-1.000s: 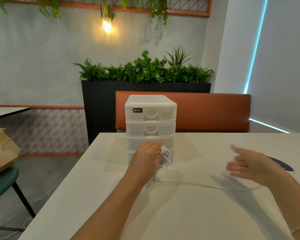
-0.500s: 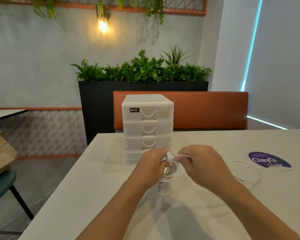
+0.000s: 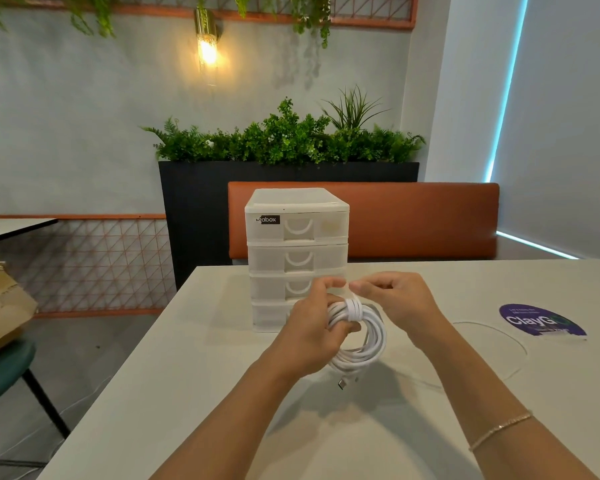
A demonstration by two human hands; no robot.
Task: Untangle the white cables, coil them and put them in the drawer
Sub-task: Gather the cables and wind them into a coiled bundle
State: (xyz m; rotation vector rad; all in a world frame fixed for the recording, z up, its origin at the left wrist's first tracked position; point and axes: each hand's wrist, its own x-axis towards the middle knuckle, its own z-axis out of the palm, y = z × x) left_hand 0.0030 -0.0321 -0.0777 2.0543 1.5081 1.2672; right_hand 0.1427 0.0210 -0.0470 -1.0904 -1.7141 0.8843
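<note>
A white cable [image 3: 368,344] is wound into a round coil held above the table, with several turns wrapped across its top and a plug end hanging at the bottom. My left hand [image 3: 312,330] grips the coil's left side. My right hand [image 3: 395,303] pinches the cable's free end just above the coil, close to my left fingertips. Behind the hands stands a white plastic drawer unit [image 3: 297,237] with all drawers shut. A second thin cable [image 3: 510,344] lies in a loose loop on the table to the right.
The white table [image 3: 187,393] has its left edge near the drawer unit. A round purple sticker [image 3: 541,320] lies at the right. An orange bench back [image 3: 413,220] and a dark planter stand behind. A green chair [image 3: 0,372] and a brown bag [image 3: 0,306] sit at left.
My right hand came in from the right and took the cable's free end at the coil. The slack that lay across the table is now wound into the coil and wrapped across its top.
</note>
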